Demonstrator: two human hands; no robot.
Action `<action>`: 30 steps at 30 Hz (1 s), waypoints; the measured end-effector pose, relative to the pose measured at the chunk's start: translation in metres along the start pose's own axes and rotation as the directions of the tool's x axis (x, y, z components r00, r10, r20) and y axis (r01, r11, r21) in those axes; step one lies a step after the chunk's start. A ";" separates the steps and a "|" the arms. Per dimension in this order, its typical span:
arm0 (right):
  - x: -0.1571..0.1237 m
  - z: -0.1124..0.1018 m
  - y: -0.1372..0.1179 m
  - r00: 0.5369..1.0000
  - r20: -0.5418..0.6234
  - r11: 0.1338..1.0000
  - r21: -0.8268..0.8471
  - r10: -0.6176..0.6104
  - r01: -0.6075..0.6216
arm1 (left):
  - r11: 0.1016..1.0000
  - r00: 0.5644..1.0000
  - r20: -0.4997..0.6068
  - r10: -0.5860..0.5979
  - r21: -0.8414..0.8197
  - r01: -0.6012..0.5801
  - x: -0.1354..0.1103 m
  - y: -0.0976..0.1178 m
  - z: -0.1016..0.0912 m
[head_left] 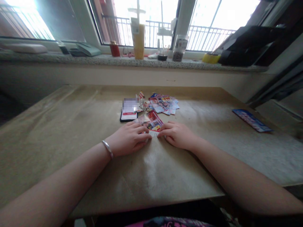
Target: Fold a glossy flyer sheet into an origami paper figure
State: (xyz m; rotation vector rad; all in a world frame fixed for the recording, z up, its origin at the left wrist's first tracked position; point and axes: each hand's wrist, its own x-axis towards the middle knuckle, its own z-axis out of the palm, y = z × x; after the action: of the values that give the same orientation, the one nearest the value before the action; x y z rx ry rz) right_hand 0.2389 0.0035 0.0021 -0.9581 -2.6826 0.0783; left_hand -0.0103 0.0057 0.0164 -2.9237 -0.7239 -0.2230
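My left hand (129, 138), with a silver bracelet on its wrist, rests on the brown table (71, 132) with fingers curled and pressed onto the near edge of a colourful printed paper (151, 122). My right hand (176, 135) mirrors it, fingers bent and pinching the same paper's right near corner. The paper lies flat between both hands. Just beyond it lies a phone (129, 112) with a lit screen. A small pile of cut colourful paper pieces (163, 103) sits behind the phone to the right.
A blue printed strip (252, 120) lies at the table's right. On the windowsill behind stand a tall orange drink cup (138, 41), a red can (115, 49), a jar (179, 48), yellow tape (211, 58) and a dark bag (248, 44).
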 end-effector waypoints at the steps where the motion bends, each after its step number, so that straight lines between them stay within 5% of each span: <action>1: 0.000 0.000 0.000 1.000 -0.001 1.000 0.002 -0.003 0.003 | 1.000 1.000 0.006 0.003 0.003 -0.003 0.000 -0.001 -0.001; 30: 0.000 -0.002 0.001 1.000 0.012 1.000 0.026 -0.004 0.004 | 0.999 1.000 0.011 0.017 -0.052 -0.016 -0.004 -0.002 -0.016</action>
State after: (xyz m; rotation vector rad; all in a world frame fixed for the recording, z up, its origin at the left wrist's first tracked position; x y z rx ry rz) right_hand 0.2396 0.0042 0.0036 -0.9477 -2.6870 0.1181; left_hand -0.0164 0.0030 0.0319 -2.9809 -0.7058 -0.2274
